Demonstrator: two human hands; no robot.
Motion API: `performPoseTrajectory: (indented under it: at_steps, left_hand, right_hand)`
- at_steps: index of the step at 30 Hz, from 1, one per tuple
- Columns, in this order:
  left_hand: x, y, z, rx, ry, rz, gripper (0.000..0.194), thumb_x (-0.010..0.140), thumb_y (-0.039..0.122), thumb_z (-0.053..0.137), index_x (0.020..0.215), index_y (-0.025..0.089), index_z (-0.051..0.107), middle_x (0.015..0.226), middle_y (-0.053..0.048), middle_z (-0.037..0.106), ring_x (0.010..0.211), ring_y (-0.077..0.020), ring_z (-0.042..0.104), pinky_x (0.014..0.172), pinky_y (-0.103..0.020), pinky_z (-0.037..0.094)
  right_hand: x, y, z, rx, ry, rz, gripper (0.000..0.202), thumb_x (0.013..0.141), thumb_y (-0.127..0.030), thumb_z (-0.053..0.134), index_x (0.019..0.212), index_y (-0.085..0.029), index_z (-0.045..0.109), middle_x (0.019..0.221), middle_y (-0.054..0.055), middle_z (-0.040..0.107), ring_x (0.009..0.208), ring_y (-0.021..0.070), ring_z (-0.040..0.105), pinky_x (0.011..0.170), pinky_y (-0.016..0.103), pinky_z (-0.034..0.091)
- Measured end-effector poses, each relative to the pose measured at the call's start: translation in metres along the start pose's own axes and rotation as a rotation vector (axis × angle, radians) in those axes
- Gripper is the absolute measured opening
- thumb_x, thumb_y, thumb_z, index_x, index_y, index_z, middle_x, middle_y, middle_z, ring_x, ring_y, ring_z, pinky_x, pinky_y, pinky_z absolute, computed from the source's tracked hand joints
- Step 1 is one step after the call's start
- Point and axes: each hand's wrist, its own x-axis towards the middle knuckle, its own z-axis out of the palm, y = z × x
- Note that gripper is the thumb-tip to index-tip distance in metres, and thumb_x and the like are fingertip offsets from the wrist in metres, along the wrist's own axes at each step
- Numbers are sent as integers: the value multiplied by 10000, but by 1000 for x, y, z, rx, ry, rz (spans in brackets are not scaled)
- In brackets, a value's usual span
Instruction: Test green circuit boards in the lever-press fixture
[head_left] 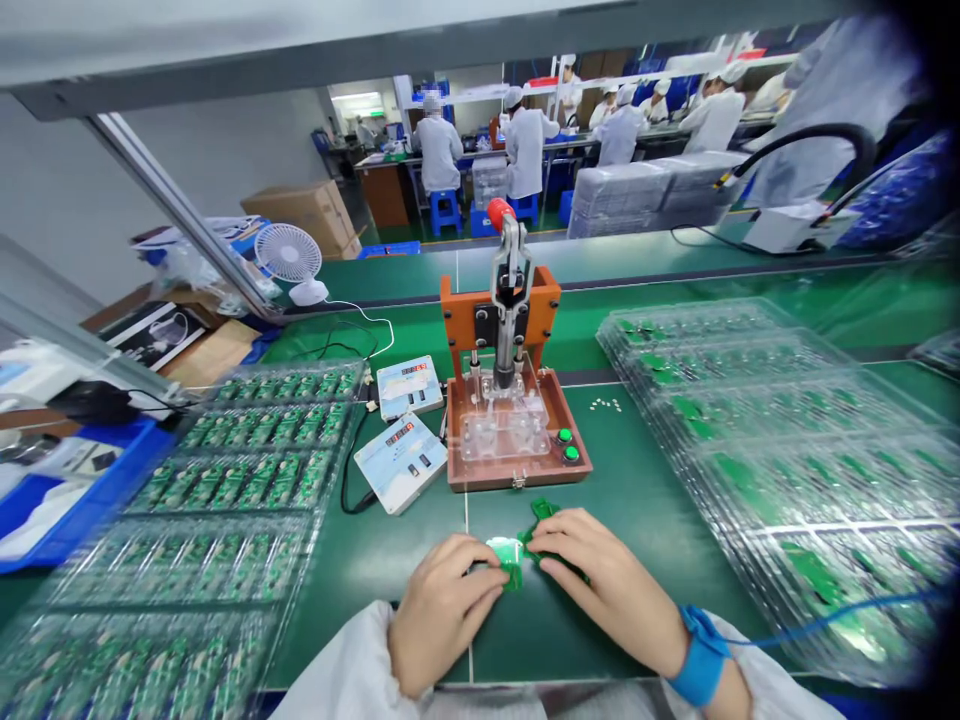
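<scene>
Near the front of the green table, my left hand (pixel 448 607) pinches a shiny green piece (pixel 506 558) between thumb and fingers. My right hand (pixel 600 577), with a blue wrist strap (pixel 700 655), has its fingers closed on a second green piece (pixel 543 511), partly hidden under them. The two pieces lie close together; whether they are joined I cannot tell. Just beyond the hands stands a brown test fixture (pixel 517 480) with a red-tipped upright lever (pixel 500 214) and a clear plate (pixel 504 436).
Clear trays of green boards (pixel 247 483) line the left; stacked clear trays (pixel 750 400) fill the right. Two white display boxes (pixel 403 470) (pixel 409 386) sit left of the fixture. Small white bits (pixel 606 404) lie to its right. A fan (pixel 289 255) stands behind; people work farther back.
</scene>
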Motion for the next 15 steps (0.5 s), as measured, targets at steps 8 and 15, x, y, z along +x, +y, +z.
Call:
performPoseTrajectory:
  at_steps: [8,15]
  left_hand:
    - [1,0,4,73,-34,-7,199,1001,121,573,1168,198,649,1027,-48,682,929,-217,610,809,-347,537]
    - [-3,6,2,87,-66,-16,270,1053,133,440,1213,233,632,959,-34,616,839,-171,625,742,-275,525]
  right_hand:
    - [11,-2,19,-120,-31,6,147,1021,-210,577,1125,-239,677,1082,55,705,1026,246,636,898,422,562]
    - [20,-1,29,-261,-64,23,169,964,-215,674,1133,-216,682,1070,69,693,1008,281,622,846,435,514]
